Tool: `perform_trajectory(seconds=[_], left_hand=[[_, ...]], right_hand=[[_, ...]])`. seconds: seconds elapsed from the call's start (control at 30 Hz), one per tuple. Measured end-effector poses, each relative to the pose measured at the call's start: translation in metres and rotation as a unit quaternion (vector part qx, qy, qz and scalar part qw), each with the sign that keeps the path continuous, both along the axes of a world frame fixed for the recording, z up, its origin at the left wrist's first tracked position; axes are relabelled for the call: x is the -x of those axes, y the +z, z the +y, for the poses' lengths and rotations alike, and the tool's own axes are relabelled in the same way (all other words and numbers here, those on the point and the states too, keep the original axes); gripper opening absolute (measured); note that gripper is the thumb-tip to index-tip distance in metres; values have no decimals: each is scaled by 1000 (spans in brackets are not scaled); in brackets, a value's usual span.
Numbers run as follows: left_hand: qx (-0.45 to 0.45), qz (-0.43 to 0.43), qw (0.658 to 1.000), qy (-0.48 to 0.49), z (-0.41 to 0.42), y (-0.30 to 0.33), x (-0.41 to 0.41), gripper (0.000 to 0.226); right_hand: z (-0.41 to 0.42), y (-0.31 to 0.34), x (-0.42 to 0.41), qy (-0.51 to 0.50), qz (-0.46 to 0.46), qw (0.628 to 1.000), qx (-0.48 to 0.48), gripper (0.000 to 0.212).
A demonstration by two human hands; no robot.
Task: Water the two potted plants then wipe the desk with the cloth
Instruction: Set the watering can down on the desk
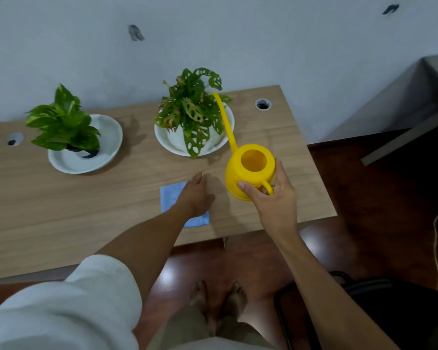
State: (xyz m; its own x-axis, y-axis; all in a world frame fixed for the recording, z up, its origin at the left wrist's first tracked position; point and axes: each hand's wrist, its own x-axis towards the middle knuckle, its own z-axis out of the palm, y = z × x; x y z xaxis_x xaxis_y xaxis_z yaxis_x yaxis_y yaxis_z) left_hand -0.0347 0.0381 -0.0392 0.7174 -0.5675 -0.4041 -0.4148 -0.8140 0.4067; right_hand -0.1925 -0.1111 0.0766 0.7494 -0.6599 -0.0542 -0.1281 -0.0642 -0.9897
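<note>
My right hand grips the handle of a yellow watering can, held just above the wooden desk. Its long spout points up and back over the rim of the right potted plant, a holey-leaved plant in a white bowl. The left potted plant, with broad green leaves, stands in another white bowl at the back left. My left hand lies flat, fingers apart, on the light blue cloth near the desk's front edge.
Two round cable holes sit in the desk near the grey wall. A black chair stands on the dark floor at the lower right. A grey shelf edge juts in at the right.
</note>
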Motion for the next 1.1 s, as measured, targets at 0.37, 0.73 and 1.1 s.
perform_trajectory(seconds=[0.37, 0.73, 1.1], left_hand=[[30, -39, 995, -83, -59, -49, 5, 88], [44, -103, 991, -72, -78, -79, 8, 94], [37, -103, 992, -63, -79, -86, 14, 88]], right_hand=[[-60, -71, 9, -65, 34, 997, 4, 89], [-77, -122, 0, -93, 81, 992, 11, 88], [-75, -135, 10, -87, 103, 991, 22, 85]])
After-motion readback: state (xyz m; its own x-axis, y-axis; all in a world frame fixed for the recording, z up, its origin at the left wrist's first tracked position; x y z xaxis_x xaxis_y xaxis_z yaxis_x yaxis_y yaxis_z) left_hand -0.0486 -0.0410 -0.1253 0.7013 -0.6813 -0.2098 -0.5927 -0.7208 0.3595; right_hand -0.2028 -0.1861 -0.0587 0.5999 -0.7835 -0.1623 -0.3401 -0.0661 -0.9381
